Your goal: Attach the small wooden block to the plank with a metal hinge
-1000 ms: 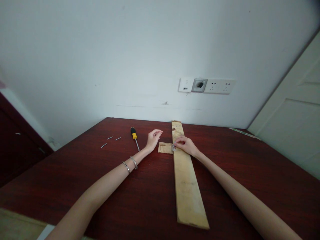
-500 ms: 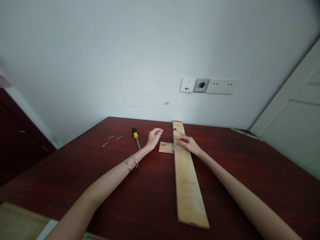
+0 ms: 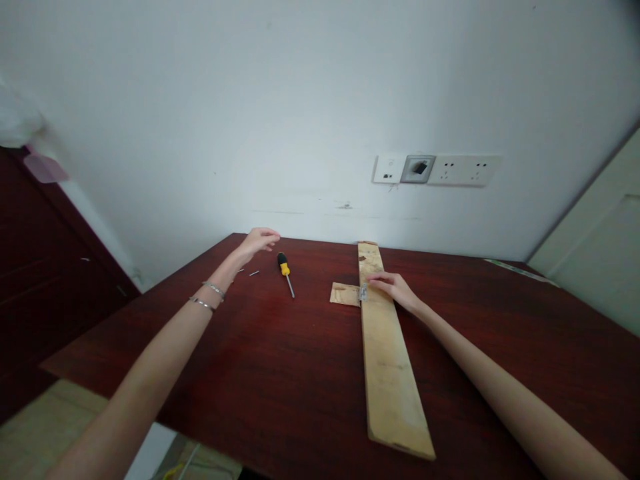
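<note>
My left hand (image 3: 259, 241) hangs above the far left of the table, its fingers loosely curved and apart, with nothing visible in them. Below it lie small metal screws or pins (image 3: 255, 273), partly hidden by my wrist. My right hand (image 3: 395, 288) rests on a long wooden board (image 3: 395, 363), thumb and fingers drawn together beside a small metal hinge (image 3: 363, 292). Anything pinched there is too small to make out. The hinge sits where a short wooden piece (image 3: 345, 294) meets the board's left edge. A yellow and black screwdriver (image 3: 285, 268) lies between my hands.
The dark red table (image 3: 300, 373) meets a white wall (image 3: 280, 120) at its back edge. Wall sockets (image 3: 457, 171) are mounted above the table. A thin flat strip (image 3: 520, 271) lies near the back right, beside a white door (image 3: 600, 267).
My left hand has moved left and away from me, from beside the short wooden piece to over the screws. My right hand stays at the hinge. The view has shifted slightly left.
</note>
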`<state>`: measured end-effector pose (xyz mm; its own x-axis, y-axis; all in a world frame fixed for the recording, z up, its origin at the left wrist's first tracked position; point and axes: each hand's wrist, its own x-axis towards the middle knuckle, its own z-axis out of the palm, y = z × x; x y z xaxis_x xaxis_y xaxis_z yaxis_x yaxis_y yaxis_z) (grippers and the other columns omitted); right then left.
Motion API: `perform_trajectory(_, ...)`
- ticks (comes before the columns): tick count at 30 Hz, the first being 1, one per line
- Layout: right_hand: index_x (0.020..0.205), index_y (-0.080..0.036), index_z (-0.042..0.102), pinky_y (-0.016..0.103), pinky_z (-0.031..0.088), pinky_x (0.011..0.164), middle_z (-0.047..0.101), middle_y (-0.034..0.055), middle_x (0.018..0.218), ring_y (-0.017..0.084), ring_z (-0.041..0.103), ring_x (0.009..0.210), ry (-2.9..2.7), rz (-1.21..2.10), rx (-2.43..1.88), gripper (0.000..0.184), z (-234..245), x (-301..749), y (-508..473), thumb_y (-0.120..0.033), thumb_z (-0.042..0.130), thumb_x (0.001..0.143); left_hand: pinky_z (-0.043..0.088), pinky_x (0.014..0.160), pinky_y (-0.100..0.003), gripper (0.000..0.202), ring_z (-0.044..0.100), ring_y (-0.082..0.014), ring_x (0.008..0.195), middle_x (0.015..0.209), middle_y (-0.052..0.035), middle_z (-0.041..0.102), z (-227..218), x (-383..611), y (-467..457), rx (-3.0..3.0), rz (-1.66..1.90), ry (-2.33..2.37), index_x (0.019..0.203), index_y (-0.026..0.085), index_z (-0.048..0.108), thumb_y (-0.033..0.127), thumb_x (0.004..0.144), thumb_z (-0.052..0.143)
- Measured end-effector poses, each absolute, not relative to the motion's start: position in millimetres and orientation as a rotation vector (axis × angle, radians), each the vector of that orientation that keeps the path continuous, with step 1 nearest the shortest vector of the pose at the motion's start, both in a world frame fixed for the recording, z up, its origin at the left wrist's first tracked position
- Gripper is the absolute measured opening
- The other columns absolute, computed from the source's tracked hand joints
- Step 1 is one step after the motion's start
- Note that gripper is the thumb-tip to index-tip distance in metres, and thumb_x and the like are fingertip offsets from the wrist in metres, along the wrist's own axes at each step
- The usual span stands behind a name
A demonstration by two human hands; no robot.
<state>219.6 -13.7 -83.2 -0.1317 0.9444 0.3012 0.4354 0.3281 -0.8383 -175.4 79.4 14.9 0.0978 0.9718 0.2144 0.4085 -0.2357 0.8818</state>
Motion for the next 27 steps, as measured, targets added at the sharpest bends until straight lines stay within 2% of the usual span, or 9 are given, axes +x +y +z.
perform_trajectory(4,0.084,-0.02,0.074,0.042,0.043,0.092,0.073,0.0058,0.095,0.029,0.063,0.096,-1.724,0.756,-1.269,0.025,-82.0,220.6,-14.1,-0.038,0.062,0.072,0.046,0.053,-0.022,0.031,0.056,-0.0127,0.062,0.073,-0.0043,0.064,20.4,-248.7,73.5,1.873,0.707,1.675,0.08,0.012,0.067,0.035,0.059,0.067)
perform_trajectory(8,0.084,-0.02,0.074,0.041,0.042,0.093,0.073,0.0058,0.096,0.029,0.063,0.098,-1.749,0.76,-1.277,0.025,-81.3,221.1,-14.1,-0.037,0.062,0.072,0.04,0.047,-0.019,0.023,0.051,-0.0114,0.056,0.064,-0.0028,0.061,7.6,-293.7,64.0,1.998,0.181,1.884,0.072,0.013,0.066,0.031,0.058,0.062)
perform_trajectory(10,0.084,-0.02,0.074,0.041,0.041,0.094,0.073,0.0056,0.096,0.028,0.063,0.098,-1.759,0.757,-1.279,0.024,-81.8,221.5,-13.6,-0.037,0.061,0.072,0.039,0.045,-0.019,0.02,0.048,-0.0111,0.052,0.056,-0.0018,0.057,-0.9,-305.0,58.9,1.997,0.042,1.916,0.068,0.013,0.066,0.03,0.057,0.063)
perform_trajectory(18,0.083,-0.02,0.074,0.04,0.042,0.093,0.072,0.0052,0.095,0.028,0.063,0.096,-1.801,0.726,-1.279,0.024,-84.4,222.3,-11.9,-0.036,0.06,0.073,0.04,0.046,-0.019,0.018,0.049,-0.011,0.049,0.052,-0.0012,0.055,-21.4,-310.6,50.4,1.941,-0.175,1.912,0.064,0.014,0.066,0.029,0.055,0.067)
perform_trajectory(22,0.083,-0.02,0.073,0.04,0.043,0.092,0.073,0.0048,0.094,0.027,0.063,0.096,-1.799,0.728,-1.284,0.024,-84.9,221.7,-11.9,-0.036,0.06,0.072,0.039,0.044,-0.02,0.014,0.046,-0.01,0.045,0.048,-0.0003,0.051,-25.3,-306.0,51.2,1.954,-0.222,1.947,0.061,0.013,0.063,0.025,0.056,0.065)
perform_trajectory(27,0.084,-0.019,0.073,0.039,0.043,0.091,0.073,0.0051,0.094,0.027,0.063,0.095,-1.796,0.734,-1.285,0.024,-85.0,221.4,-12.0,-0.035,0.06,0.072,0.039,0.044,-0.019,0.01,0.047,-0.0098,0.045,0.05,-0.0013,0.053,-24.3,-299.3,49.7,1.974,-0.246,1.969,0.059,0.013,0.061,0.022,0.057,0.062)
